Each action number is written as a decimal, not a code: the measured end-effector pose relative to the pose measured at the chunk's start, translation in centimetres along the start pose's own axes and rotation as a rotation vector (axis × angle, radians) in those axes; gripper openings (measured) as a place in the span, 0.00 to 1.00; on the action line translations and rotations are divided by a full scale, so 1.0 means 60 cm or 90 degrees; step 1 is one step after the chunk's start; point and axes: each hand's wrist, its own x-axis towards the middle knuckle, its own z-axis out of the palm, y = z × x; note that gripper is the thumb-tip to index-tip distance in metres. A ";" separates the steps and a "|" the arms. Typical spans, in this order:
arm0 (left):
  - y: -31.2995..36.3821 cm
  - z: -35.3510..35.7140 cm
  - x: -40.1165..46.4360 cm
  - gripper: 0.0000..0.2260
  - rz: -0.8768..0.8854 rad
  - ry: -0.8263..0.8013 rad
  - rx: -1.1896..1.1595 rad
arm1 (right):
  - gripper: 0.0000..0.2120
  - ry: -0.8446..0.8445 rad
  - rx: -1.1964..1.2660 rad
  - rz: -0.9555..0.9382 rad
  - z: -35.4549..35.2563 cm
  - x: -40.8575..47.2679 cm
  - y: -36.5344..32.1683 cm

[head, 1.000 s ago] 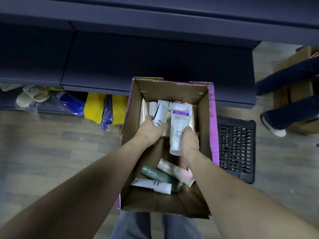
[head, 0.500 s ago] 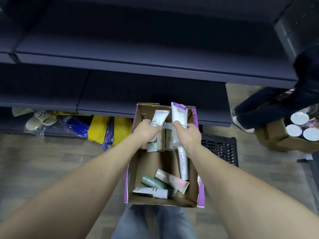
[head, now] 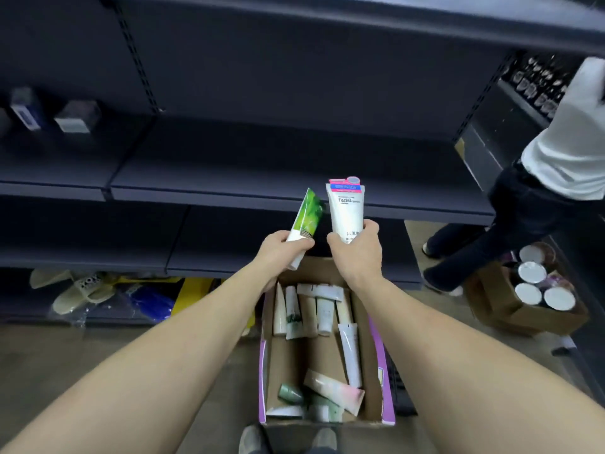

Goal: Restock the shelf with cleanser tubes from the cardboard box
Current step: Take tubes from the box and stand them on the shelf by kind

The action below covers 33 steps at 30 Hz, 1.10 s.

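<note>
Overhead, left hand (head: 282,249) grips a green-and-white plastic tube (head: 304,217), right hand (head: 357,249) a white facial-cleanser tube (head: 346,208), above the open brown cardboard box (head: 371,365).

A shop aisle being stocked. Long dark metal shelving (head: 262,178) with slotted uprights runs across from 9 to 3 o'clock. A cardboard box (head: 373,371) of cleanser tubes (head: 350,355) sits on the floor at 6 o'clock, another carton of jars (head: 530,303) at 4.

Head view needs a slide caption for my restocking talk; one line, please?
Left hand and right hand lift a green tube and white tube toward the shelf.
</note>
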 end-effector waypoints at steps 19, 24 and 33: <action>0.393 -0.108 -0.126 0.17 0.450 0.313 0.150 | 0.29 0.074 0.096 -0.321 -0.123 0.003 -0.350; 0.437 -0.103 -0.152 0.17 0.468 0.413 0.180 | 0.29 0.081 0.104 -0.386 -0.138 0.014 -0.395; 0.513 -0.149 -0.140 0.14 0.498 0.501 0.144 | 0.28 0.106 0.123 -0.441 -0.125 0.027 -0.477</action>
